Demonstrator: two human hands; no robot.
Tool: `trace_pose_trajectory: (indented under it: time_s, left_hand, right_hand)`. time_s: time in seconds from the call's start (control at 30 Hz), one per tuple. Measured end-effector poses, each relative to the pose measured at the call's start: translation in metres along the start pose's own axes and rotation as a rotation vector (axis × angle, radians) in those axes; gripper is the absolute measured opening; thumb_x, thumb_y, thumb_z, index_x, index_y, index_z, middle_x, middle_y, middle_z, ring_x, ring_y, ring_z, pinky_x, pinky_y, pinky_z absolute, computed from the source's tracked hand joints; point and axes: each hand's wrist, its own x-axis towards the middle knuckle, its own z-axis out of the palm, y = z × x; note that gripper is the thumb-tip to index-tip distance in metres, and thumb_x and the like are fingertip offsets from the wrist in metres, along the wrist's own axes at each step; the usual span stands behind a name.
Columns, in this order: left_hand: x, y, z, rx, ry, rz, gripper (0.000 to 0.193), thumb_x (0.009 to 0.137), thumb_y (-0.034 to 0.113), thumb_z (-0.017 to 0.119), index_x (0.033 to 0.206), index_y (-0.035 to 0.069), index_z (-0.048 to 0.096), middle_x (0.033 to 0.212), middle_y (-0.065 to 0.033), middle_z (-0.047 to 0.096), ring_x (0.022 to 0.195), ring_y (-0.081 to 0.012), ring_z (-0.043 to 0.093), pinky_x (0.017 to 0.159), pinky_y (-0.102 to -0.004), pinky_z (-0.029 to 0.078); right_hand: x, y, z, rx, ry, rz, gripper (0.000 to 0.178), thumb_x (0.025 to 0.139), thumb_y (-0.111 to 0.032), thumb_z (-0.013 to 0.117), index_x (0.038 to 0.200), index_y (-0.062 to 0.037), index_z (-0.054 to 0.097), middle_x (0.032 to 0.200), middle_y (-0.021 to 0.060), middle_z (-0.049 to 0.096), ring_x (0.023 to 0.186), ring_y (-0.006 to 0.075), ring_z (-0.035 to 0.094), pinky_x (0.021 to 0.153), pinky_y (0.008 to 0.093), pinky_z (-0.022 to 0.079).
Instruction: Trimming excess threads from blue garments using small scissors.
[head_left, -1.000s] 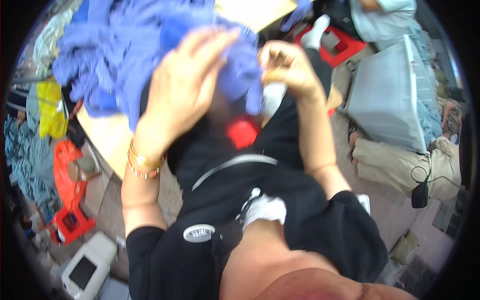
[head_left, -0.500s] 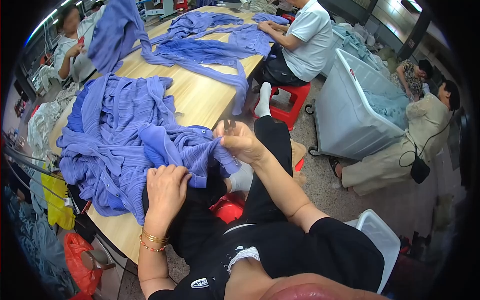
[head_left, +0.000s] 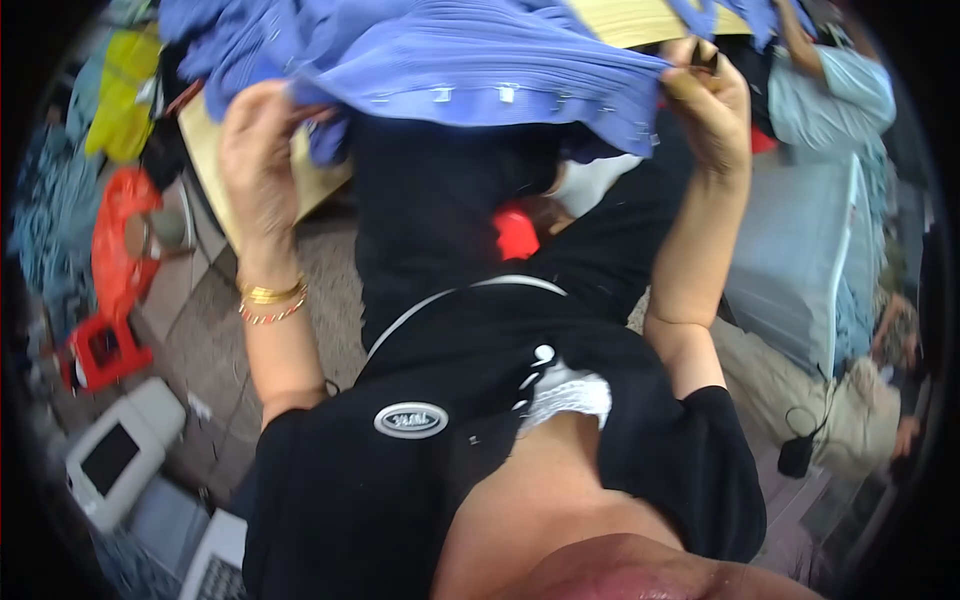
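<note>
A ribbed violet-blue cardigan [head_left: 480,70] is stretched between my two hands above my lap. Along its near edge runs a band with several small pale fasteners. My left hand [head_left: 262,150] pinches one end of this edge. At the other end, my right hand [head_left: 715,120] grips the cloth between thumb and fingers. Small dark thread snips [head_left: 705,60] stick up from that same hand, their handles hidden in the palm. The far part of the cardigan merges with more violet-blue knitwear on the table.
The wooden table [head_left: 213,175] lies ahead. At the left are a yellow bag [head_left: 125,95], a red plastic bag [head_left: 122,230] and a red stool [head_left: 100,350]. A large pale bin [head_left: 785,255] stands at the right, near a seated person [head_left: 835,100] in a light shirt.
My hands have moved apart, pulling the cardigan's edge taut between them; earlier it lay bunched. My view has tipped down toward my lap, so the table now sits at the top.
</note>
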Motion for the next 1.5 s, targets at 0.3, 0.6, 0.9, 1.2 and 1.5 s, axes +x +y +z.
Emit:
trace_pose_trajectory:
  time_s: [0.3,0.6,0.9,1.2,1.5]
  left_hand:
    - [-0.030,0.005,-0.005,0.123,-0.022,-0.068,0.019,0.094,0.005,0.063,0.110,-0.003,0.065,0.100,-0.0072,0.069,0.089,-0.0091,0.064,0.084,-0.0211,0.048]
    - [-0.028,0.004,0.009,0.418,-0.038,-0.020,0.024,0.090,0.003,0.065,0.113,-0.002,0.064,0.104,-0.0060,0.066,0.092,-0.0076,0.058,0.083,-0.0213,0.044]
    - [-0.047,0.011,0.034,1.011,0.107,0.525,0.024,0.079,-0.002,0.076,0.102,0.004,0.073,0.101,-0.0077,0.061,0.083,-0.0152,0.059,0.068,-0.0259,0.050]
    - [-0.043,-0.005,0.042,0.977,0.088,0.392,0.029,0.078,0.003,0.082,0.106,0.005,0.075,0.100,-0.0043,0.063,0.079,-0.0101,0.058,0.069,-0.0231,0.049]
    - [-0.041,-0.013,0.034,1.058,0.100,0.533,0.020,0.078,0.002,0.080,0.096,0.003,0.073,0.095,-0.0079,0.068,0.079,-0.0163,0.066,0.068,-0.0264,0.054]
  right_hand:
    - [-0.022,0.041,-0.007,0.220,-0.060,0.179,0.012,0.088,-0.006,0.070,0.098,-0.0042,0.063,0.081,-0.0036,0.056,0.058,0.0007,0.040,0.052,0.0176,0.027]
    - [-0.017,0.069,-0.005,-0.053,-0.029,0.394,0.024,0.089,-0.007,0.071,0.112,-0.0030,0.066,0.084,-0.0058,0.063,0.063,-0.0006,0.048,0.055,0.0149,0.033]
    - [-0.016,0.036,0.070,-0.064,0.093,0.073,0.042,0.091,-0.003,0.068,0.131,0.0023,0.054,0.105,0.0033,0.065,0.094,0.0085,0.060,0.084,0.0212,0.045]
    - [-0.019,0.008,0.116,-0.310,-0.156,-0.145,0.029,0.092,-0.010,0.071,0.119,-0.0041,0.065,0.082,-0.0051,0.051,0.074,0.0027,0.046,0.064,0.0178,0.037]
    - [-0.006,-0.010,0.128,-0.569,-0.254,-0.367,0.036,0.078,-0.003,0.079,0.112,-0.0010,0.070,0.091,0.0069,0.062,0.081,0.0137,0.058,0.069,0.0217,0.045]
